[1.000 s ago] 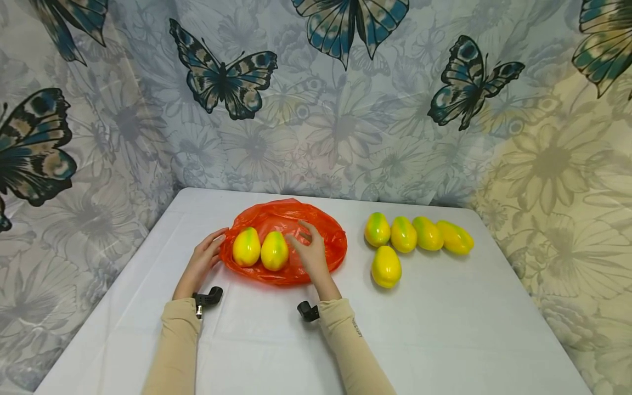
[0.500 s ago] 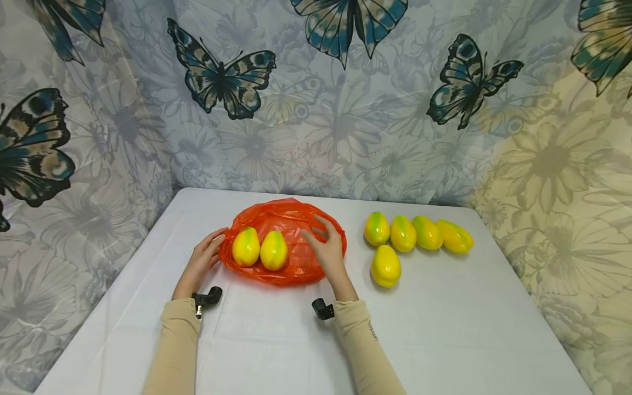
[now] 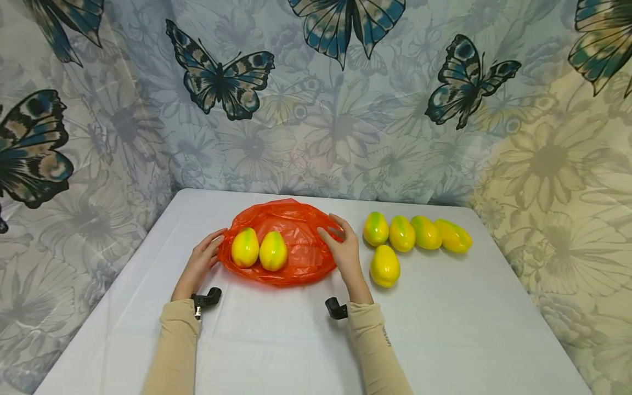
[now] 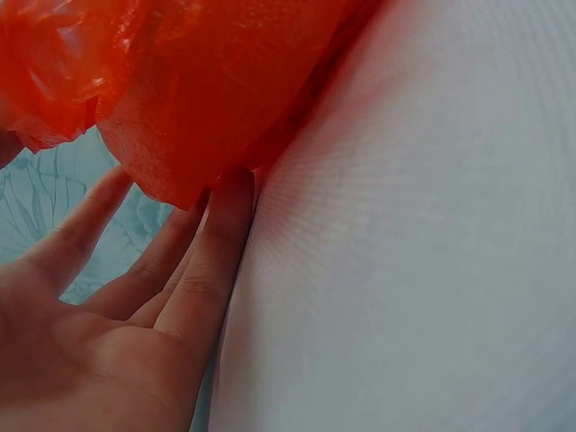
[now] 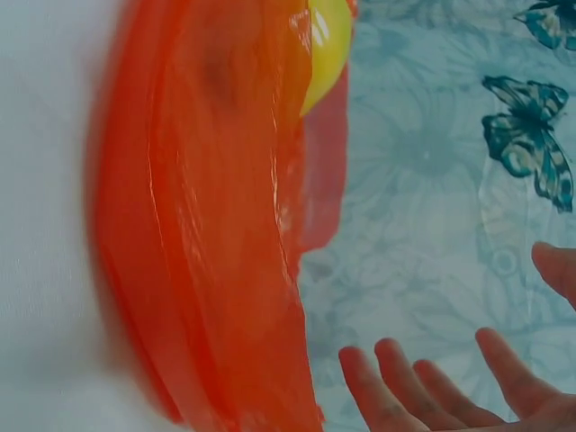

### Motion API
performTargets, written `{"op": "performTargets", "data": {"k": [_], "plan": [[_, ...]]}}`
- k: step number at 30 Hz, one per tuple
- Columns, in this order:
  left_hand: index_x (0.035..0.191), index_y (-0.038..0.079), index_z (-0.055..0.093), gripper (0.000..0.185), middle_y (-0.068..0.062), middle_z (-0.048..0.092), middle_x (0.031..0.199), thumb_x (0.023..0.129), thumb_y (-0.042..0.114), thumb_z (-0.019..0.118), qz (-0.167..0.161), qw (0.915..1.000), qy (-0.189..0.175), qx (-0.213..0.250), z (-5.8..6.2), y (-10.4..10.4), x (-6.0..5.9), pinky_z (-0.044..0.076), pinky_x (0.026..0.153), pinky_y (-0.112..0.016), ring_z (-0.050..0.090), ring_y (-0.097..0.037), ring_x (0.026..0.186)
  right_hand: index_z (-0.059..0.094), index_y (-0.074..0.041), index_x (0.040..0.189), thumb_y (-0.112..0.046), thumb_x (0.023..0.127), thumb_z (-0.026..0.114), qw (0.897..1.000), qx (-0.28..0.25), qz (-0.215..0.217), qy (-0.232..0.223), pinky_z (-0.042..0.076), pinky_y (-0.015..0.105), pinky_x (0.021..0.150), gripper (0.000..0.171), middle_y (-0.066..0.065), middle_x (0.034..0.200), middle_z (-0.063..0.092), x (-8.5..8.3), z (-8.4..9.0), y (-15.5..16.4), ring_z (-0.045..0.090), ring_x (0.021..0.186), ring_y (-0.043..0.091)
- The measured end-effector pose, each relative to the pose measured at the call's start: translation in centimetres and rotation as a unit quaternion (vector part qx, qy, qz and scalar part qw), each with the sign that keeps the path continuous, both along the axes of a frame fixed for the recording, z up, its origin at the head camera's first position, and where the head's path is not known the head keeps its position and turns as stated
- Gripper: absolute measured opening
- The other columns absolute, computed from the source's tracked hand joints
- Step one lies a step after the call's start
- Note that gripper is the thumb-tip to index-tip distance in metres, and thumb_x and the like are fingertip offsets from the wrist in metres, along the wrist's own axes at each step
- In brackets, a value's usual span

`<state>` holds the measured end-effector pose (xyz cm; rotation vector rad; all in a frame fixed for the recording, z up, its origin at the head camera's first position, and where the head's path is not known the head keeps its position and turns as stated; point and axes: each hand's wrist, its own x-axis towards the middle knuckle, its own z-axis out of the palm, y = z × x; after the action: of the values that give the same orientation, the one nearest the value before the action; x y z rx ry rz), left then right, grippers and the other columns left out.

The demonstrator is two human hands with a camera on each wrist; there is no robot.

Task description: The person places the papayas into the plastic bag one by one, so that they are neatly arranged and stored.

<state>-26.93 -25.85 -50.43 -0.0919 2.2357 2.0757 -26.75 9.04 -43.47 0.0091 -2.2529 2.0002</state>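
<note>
In the head view a red plastic bag (image 3: 311, 249) lies spread on the white table. Two glossy yellow-green fruits, shaped like small papayas, sit side by side on its left half, a left fruit (image 3: 244, 248) and a right fruit (image 3: 273, 251). My left hand (image 3: 199, 260) is at the bag's left edge; in the left wrist view its extended fingers (image 4: 202, 279) touch the red plastic from below. My right hand (image 3: 346, 249) hovers at the bag's right edge, thumb and fingers spread and holding nothing. The right wrist view shows those fingers (image 5: 409, 396) apart from the plastic.
Right of the bag, several similar fruits (image 3: 402, 234) form a row, with one more fruit (image 3: 385, 266) in front of them. The white table (image 3: 276, 345) meets a butterfly-patterned cloth (image 3: 340, 126) at the back.
My right hand has moved right, from beside the right fruit on the bag to the bag's right edge, staying spread. The left hand and the fruits have stayed in place.
</note>
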Motion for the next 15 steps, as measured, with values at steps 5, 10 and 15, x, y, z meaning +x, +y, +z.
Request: {"op": "performTargets", "data": {"k": [5,10,15], "plan": [[0.153,0.019,0.032,0.059,-0.013,0.032,0.157,0.102,0.047,0.043,0.003,1.0000,-0.003,-0.008,-0.1,0.0,-0.1,0.048,0.086,-0.008,0.057,0.006,0.104,0.056,-0.020,0.135,-0.027,0.088,0.073,1.000,-0.013,-0.013,-0.009,0.049,0.046,0.102,0.051,0.005,0.146,0.048,0.0,0.1,1.1,0.051,0.130,0.033],[0.153,0.018,0.032,0.061,-0.013,0.032,0.157,0.102,0.049,0.043,0.001,1.0000,0.000,-0.009,-0.2,0.0,-0.1,0.048,0.087,-0.008,0.057,0.007,0.104,0.057,-0.019,0.134,-0.025,0.088,0.073,0.999,-0.015,-0.031,-0.013,0.049,0.046,0.103,0.049,0.003,0.147,0.046,0.0,0.3,2.1,0.051,0.130,0.031],[0.153,0.019,0.032,0.060,-0.013,0.032,0.157,0.102,0.048,0.043,0.001,1.0000,-0.003,-0.008,-0.2,0.1,-0.1,0.048,0.086,-0.009,0.057,0.007,0.103,0.056,-0.016,0.136,-0.025,0.089,0.072,0.999,-0.010,-0.049,-0.010,0.047,0.045,0.106,0.050,0.004,0.146,0.048,0.1,0.4,3.3,0.052,0.130,0.030]]}}
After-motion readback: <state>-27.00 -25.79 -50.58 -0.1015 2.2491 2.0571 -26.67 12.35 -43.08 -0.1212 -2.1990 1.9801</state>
